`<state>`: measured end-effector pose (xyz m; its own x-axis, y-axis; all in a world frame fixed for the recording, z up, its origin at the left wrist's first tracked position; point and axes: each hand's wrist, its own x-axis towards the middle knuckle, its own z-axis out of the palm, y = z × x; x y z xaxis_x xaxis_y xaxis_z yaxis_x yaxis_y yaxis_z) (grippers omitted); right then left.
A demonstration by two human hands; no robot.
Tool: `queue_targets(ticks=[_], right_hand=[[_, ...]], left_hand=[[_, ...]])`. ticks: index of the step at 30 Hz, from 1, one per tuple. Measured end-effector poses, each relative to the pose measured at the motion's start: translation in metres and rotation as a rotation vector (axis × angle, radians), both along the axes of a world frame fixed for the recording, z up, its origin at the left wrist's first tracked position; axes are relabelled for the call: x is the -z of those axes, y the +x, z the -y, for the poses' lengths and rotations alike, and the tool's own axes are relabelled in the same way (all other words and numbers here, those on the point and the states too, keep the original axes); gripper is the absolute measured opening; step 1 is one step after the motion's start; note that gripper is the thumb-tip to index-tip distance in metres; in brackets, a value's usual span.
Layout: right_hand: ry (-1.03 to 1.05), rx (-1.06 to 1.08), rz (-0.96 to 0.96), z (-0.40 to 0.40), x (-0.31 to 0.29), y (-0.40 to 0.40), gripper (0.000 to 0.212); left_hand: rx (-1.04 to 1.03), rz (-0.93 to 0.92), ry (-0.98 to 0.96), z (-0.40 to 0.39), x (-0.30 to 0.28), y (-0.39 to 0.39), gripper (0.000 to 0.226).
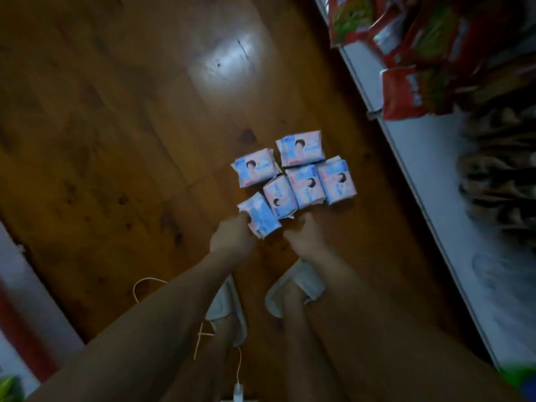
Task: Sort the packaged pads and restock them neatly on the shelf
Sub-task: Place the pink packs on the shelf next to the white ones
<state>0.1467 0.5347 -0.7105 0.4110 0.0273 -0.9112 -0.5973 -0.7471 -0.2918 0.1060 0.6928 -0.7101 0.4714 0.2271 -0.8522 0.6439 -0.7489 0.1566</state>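
Left hand (232, 236) gripped one pack of pads (262, 217) at its near-left edge, fingers curled round that edge; the pack sat tilted, its far corner touching the next pack beyond it. Right hand (306, 236) reached toward the same cluster, just right of the gripped pack, fingertips at the near edge of the middle pack (280, 198). Whether the right hand was holding anything could not be told: its fingers were blurred and partly hidden behind the hand.

Five more packs lay flat on the wooden floor (116, 140) just beyond both hands, pressed close together. Nearest row, beyond the right hand: the middle pack, then a second (308, 187) and a third (338, 181) further right, all touching side by side. Farther row: one pack (256, 168) beyond the left hand, another (300, 149) beyond the right hand. All were pale blue and pink with a small portrait printed on top.

White shelf (420, 146) ran well to the right of the right hand, carrying red snack bags (406, 91) at its far end and dark blurred goods closer in. Pale slippers (295, 285) were below the hands, near the forearms. Thin cord (203, 338) trailed on the floor beneath the left forearm.
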Motion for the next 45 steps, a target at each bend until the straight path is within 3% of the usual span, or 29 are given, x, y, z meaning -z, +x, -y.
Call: queue_targets(ticks=[4,11,15,19,25,30,34,38,42,45], right_hand=[[-0.052,-0.082,0.189,-0.036,0.078,0.019,0.067],[-0.308,-0.393,0.387,-0.058,0.160,0.011,0.072],[-0.425,-0.512,0.425,-0.068,0.195,0.010,0.078],[-0.354,-0.519,0.398,-0.062,0.209,0.019,0.099],[-0.241,-0.471,0.431,-0.050,0.179,0.022,0.090],[-0.036,-0.357,0.361,-0.035,0.069,0.012,0.087],[0.083,0.012,0.317,-0.011,-0.090,0.020,0.067],[0.105,0.408,0.313,0.021,-0.258,0.019,0.050],[0.088,0.677,0.337,0.048,-0.413,0.003,0.057],[0.087,0.880,0.365,0.064,-0.484,-0.015,0.069]], left_hand=[[0.003,0.148,0.026,-0.006,0.090,0.019,0.059],[-0.001,0.457,0.097,-0.011,0.173,0.065,0.084],[0.050,0.466,0.097,-0.018,0.202,0.079,0.086],[0.107,0.481,0.110,-0.027,0.222,0.082,0.090],[0.139,0.475,0.151,-0.036,0.198,0.083,0.080],[0.196,0.387,0.127,-0.057,0.092,0.067,0.092],[0.202,0.384,0.115,-0.060,-0.080,0.058,0.088],[0.353,0.439,0.088,-0.050,-0.244,0.034,0.088],[0.531,0.640,0.039,-0.030,-0.386,0.015,0.091],[0.633,0.720,-0.056,-0.015,-0.455,0.009,0.091]])
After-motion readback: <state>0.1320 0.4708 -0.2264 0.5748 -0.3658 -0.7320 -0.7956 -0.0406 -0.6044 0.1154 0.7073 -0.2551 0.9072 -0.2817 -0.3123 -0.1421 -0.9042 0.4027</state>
